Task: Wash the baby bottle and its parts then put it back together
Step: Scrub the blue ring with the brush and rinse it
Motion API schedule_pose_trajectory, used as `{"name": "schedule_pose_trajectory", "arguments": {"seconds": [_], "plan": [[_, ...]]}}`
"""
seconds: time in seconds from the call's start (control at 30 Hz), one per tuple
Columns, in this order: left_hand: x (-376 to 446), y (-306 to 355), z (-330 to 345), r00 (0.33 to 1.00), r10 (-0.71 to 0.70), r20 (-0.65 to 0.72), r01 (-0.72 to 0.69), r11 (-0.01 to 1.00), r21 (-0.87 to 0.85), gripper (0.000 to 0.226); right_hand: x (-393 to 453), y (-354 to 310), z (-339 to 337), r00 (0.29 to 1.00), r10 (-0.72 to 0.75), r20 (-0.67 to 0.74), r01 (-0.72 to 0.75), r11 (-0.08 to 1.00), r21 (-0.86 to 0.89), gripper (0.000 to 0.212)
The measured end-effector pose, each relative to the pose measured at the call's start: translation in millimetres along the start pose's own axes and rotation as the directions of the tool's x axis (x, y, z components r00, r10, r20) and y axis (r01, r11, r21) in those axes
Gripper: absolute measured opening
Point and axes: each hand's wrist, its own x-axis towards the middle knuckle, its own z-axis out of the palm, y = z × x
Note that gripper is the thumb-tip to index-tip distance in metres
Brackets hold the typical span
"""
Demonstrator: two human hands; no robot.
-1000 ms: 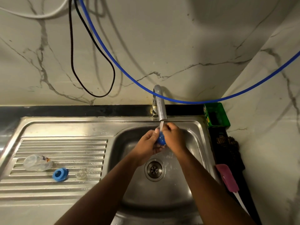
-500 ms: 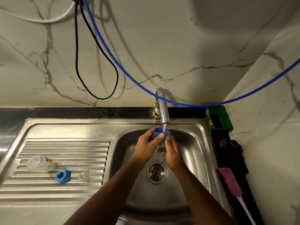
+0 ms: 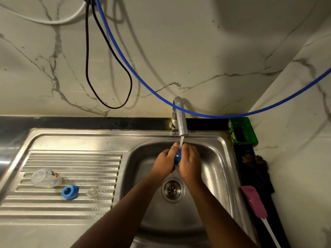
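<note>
Under the running steel tap (image 3: 181, 120), a small blue plastic cap (image 3: 178, 157) is held between the left hand (image 3: 165, 162) and right hand (image 3: 190, 162), each grip closed on it. Rinsing is judged unfinished. On the ribbed steel surface (image 3: 100, 163) to the left lie the clear bottle (image 3: 45, 178), blue ring (image 3: 69, 192) and clear teat (image 3: 92, 192); reassembly remains.

Blue cap (image 3: 178, 156) now enclosed between hands

Steel drainboard (image 3: 75, 210): clear bottle (image 3: 45, 178), blue ring (image 3: 69, 192), clear nipple (image 3: 92, 192).
</note>
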Motion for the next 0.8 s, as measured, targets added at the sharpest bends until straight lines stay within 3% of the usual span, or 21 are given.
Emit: {"name": "schedule_pose_trajectory", "arguments": {"seconds": [0.07,0.1,0.13,0.2,0.27,0.37,0.47,0.57,0.63,0.7,0.73,0.8], "plan": [[1,5,0,0.998,-0.022,-0.062,0.022,1.0,-0.007,0.052,-6,-3,-5,0.914,-0.402,0.049,0.4,0.877,-0.266,0.052],[1,7,-1,0.997,-0.012,-0.075,0.01,1.0,-0.028,0.051,-7,-1,-6,0.874,-0.477,0.096,0.482,0.822,-0.302,0.052],[2,6,-2,0.997,0.023,-0.072,-0.024,0.999,-0.024,0.047,-7,-3,-9,0.884,-0.454,0.113,0.466,0.831,-0.304,0.049],[-3,3,-2,0.991,0.13,0.002,-0.13,0.99,0.062,0.037,2,-8,-13,0.975,-0.21,0.073,0.221,0.95,-0.221,0.039],[-3,-6,-2,0.975,0.202,0.092,-0.211,0.973,0.096,0.032,11,-7,-17,0.997,-0.037,0.062,0.042,0.997,-0.072,0.031],[-1,-13,-8,0.956,0.294,-0.004,-0.294,0.955,0.042,0.024,14,0,-23,0.984,-0.178,0.017,0.179,0.982,-0.064,0.022],[-1,-14,-13,0.92,0.389,-0.049,-0.385,0.919,0.085,0.009,6,8,-20,0.963,-0.264,0.064,0.267,0.961,-0.064,0.019],[-5,-14,-13,0.923,0.385,-0.011,-0.385,0.923,0.005,0.013,2,6,-21,0.833,-0.527,0.171,0.552,0.814,-0.18,0.036],[-5,-16,-17,0.928,0.373,0.002,-0.373,0.928,-0.014,0.014,4,6,-22,0.853,-0.474,0.219,0.508,0.85,-0.141,0.035],[-4,-19,-21,0.935,0.354,-0.007,-0.354,0.935,-0.02,0.014,3,1,-21,0.932,-0.309,0.191,0.333,0.937,-0.109,0.03],[-5,-19,-23,0.938,0.346,-0.014,-0.346,0.938,-0.026,0.014,3,-2,-21,0.943,-0.291,0.161,0.319,0.93,-0.185,0.029],[-4,-17,-24,0.936,0.353,-0.009,-0.353,0.934,-0.055,0.016,-2,-8,-20,0.871,-0.457,0.181,0.491,0.822,-0.288,0.032]]}}
